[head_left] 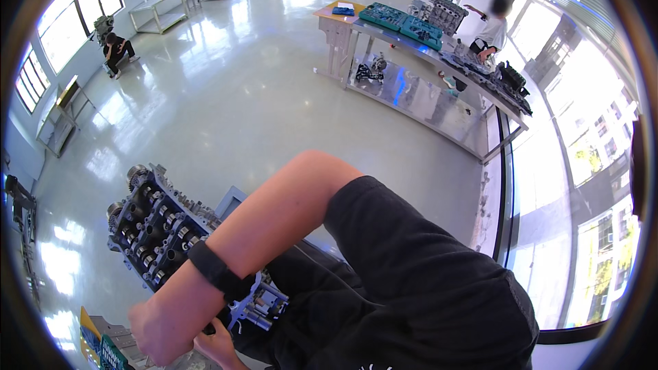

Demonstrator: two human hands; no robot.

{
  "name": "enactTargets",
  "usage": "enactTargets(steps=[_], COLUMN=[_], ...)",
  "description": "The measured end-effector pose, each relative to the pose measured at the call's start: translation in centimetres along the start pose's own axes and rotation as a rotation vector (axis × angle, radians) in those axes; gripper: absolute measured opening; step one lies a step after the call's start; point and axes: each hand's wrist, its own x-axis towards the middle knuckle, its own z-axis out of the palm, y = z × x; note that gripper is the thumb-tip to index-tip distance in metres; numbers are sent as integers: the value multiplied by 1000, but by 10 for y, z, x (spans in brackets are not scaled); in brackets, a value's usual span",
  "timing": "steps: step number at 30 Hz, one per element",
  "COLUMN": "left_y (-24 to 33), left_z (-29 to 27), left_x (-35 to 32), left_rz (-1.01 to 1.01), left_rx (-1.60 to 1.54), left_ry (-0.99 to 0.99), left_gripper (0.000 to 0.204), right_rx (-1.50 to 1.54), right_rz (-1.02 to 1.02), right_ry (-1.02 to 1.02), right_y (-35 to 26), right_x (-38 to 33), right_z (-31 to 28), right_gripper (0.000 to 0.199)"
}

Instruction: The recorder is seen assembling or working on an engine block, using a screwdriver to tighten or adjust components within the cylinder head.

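An engine cylinder head (145, 229) with exposed camshafts and gears at its far end lies in front of me, to the left. My right arm reaches across it, a black band (212, 267) round the wrist. Curled into a fist, my right hand (159, 334) is past the engine's near end; what it grips is hidden. Just right of it and lower, my left hand (218, 347) bends its fingers around a small dark part I cannot make out. A silvery metal fitting (264, 307) juts from the engine's near right corner, close to my left hand.
A green tool case (113, 353) sits at the lower left. Far right, a metal workbench (411, 99) carries teal tool cases (401, 24) and an engine block (442, 14); a person (490, 31) works behind it. Another person (116, 51) sits far left, near tables (157, 10).
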Motion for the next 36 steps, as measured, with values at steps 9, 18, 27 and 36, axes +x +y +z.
enactTargets(steps=[9, 18, 27, 36], left_y=[3, -24, -4, 4], left_z=[1, -4, -7, -12], left_x=[4, -8, -11, 3], left_rz=[100, 8, -59, 16], left_rx=[60, -1, -44, -323], left_ry=[56, 130, 46, 101], left_gripper=[31, 28, 24, 22], right_rx=[16, 10, 491, 166], right_rz=[110, 186, -39, 158], right_ry=[-66, -75, 212, -263], right_y=[-2, -5, -14, -5], right_x=[1, 13, -43, -14], right_z=[-6, 5, -13, -35], right_gripper=[13, 11, 15, 11])
